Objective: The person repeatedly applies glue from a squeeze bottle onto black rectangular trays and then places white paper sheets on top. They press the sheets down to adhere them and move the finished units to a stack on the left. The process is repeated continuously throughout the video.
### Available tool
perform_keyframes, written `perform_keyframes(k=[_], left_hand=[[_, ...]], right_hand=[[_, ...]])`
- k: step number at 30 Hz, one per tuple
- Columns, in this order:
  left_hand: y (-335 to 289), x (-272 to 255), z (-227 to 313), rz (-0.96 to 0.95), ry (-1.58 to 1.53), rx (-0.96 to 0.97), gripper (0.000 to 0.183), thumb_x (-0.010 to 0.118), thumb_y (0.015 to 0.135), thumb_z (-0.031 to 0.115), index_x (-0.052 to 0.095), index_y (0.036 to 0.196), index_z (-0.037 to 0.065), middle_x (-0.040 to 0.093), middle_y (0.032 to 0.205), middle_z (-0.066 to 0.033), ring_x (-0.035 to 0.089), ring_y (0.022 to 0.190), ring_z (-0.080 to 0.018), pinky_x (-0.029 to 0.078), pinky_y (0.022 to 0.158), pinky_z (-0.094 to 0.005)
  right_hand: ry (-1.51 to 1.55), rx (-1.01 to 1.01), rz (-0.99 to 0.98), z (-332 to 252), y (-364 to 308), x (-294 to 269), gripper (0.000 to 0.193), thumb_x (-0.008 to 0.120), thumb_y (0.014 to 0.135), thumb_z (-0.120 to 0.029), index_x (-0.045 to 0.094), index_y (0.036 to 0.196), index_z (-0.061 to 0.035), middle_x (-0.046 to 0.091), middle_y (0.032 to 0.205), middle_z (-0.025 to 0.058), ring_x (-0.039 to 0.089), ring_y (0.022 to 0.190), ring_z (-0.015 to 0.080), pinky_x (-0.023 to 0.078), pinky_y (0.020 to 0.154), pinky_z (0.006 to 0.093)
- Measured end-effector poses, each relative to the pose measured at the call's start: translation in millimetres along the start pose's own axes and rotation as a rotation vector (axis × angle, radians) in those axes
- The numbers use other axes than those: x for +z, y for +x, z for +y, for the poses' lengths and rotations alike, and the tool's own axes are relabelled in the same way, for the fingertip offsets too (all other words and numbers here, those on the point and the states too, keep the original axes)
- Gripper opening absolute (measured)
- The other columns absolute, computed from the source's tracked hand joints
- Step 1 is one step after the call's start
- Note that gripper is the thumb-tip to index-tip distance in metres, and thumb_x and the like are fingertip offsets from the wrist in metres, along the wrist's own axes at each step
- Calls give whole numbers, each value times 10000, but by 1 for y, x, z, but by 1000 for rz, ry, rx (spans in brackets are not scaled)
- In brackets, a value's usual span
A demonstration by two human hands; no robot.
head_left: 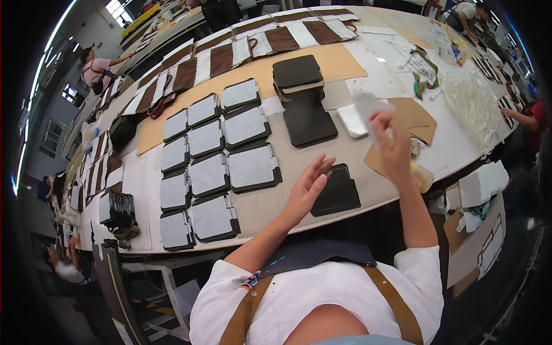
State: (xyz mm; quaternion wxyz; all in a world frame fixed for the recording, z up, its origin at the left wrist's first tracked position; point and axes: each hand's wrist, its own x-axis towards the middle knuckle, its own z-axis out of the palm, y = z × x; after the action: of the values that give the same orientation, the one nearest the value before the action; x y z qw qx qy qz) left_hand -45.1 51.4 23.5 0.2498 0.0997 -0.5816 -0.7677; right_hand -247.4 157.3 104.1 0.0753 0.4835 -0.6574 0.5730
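Observation:
My left hand (306,191) is open, its fingers stretched out over the left edge of a black flat panel (340,194) with a stepped corner, lying near the table's front edge. Raised to the right of it, my right hand (390,144) pinches a thin white sheet (368,105), smeared by motion. Below that sheet lies a stack of white sheets (351,122). Farther back, a black panel (310,125) rests in front of a tall stack of black and tan panels (297,73). At left, several black pieces topped with pale grey sheets (252,165) lie in rows.
Brown and white pieces (222,60) line the far side of the table (264,215). A heap of white strips (470,109) and tan card pieces (413,118) lie right. Black pieces (117,208) are bunched at the left edge. A co-worker (95,70) stands far left; others work around.

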Motion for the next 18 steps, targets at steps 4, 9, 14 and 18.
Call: perform_keyframes(k=[4,9,14,18], left_hand=[[11,0,6,-58,-363,-180,518,423,1107,344,387,1537,59,567,1399,-108,559,1273,-195,436,1088,-356],[-1,-7,33,174,-347,-191,513,439,1103,381,443,1519,83,587,1358,-72,552,1270,-168,432,1077,-315],[-14,-7,61,121,-223,-156,498,430,1106,353,482,1482,31,569,1426,-87,578,1257,-179,461,1062,-335],[-18,-8,44,22,-175,-243,503,436,1104,360,517,1444,-1,604,1381,-100,601,1231,-185,479,1046,-346]], right_hand=[[-59,-201,-305,-47,-58,45,139,702,843,-27,614,950,-22,648,1054,155,639,930,361,515,794,429],[-40,-226,-354,-54,-84,60,284,741,857,-96,615,1102,-27,634,1142,151,616,1042,349,493,890,421],[182,183,-32,-27,-91,55,684,767,908,-274,424,1425,12,521,1366,177,512,1256,279,412,1034,422],[790,646,-133,-24,-97,42,365,698,973,-162,561,1269,4,645,1081,62,606,969,107,485,851,257]])
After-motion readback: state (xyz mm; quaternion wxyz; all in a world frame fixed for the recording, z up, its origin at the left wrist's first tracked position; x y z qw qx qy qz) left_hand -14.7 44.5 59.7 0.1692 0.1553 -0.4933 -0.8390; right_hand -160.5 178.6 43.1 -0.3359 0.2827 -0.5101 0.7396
